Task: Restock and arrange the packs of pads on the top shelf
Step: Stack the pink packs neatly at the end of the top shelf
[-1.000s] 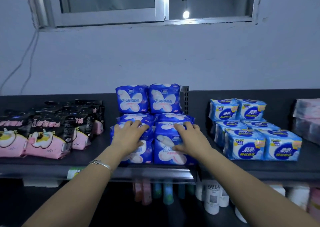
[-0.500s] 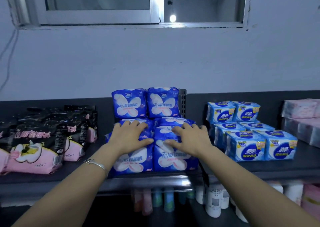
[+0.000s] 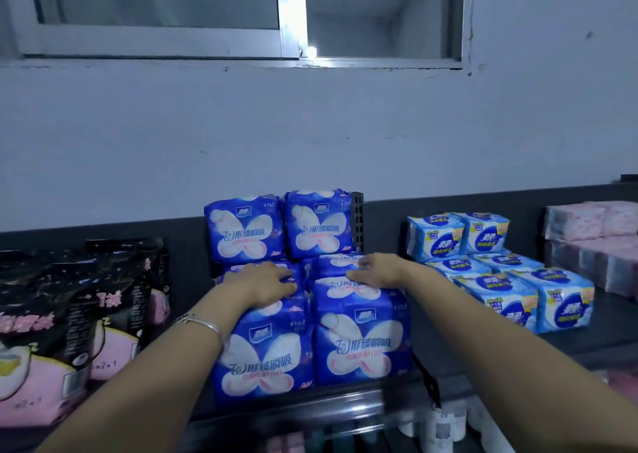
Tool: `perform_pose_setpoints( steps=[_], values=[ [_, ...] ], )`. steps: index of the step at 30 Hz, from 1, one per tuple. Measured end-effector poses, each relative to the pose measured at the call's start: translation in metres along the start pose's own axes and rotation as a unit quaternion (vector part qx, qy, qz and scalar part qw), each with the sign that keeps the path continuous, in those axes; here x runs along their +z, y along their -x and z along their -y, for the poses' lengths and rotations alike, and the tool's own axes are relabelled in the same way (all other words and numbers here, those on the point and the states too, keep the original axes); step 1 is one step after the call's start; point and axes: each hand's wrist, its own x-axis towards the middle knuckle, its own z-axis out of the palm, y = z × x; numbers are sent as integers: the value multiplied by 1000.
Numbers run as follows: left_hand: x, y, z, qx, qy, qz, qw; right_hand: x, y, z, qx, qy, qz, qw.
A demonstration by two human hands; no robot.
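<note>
Dim, blue-cast view, soft all over.
The one bright spot is a small glare point(image 3: 311, 52) by the window frame point(image 3: 291, 14), which glints. The blue packs point(image 3: 359, 342) carry a faint sheen; the black packs point(image 3: 69, 314) sink into shadow. The shelf edge point(image 3: 328, 411) blurs, and straight lines bend toward the edges.

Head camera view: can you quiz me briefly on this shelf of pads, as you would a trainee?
1. True or false: the left hand and the right hand both rest on the dark blue plastic packs of pads.
2. Which goods lie at the person's left? A: black-and-pink plastic packs; B: green boxes; C: red tins.
3. Which wrist wears the thin silver bracelet?
Key: 1 true; 2 A; 3 left.
</note>
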Motion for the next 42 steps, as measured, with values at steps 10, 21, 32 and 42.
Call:
perform_pose_setpoints(
  steps=[10, 21, 32, 42],
  values=[
    [-2, 11, -1, -35, -32, -8, 999, 12, -4, 13, -65, 40, -24, 997],
    [10, 14, -11, -40, -46, -76, 995, 21, -1, 5, -20, 30, -6, 999],
    [6, 23, -5, -13, 20, -53, 998, 18, 5, 28, -24, 67, -18, 997],
    [-17, -1, 23, -17, 0, -264, 964, -3, -12, 47, -96, 56, -222, 969]
  ],
)
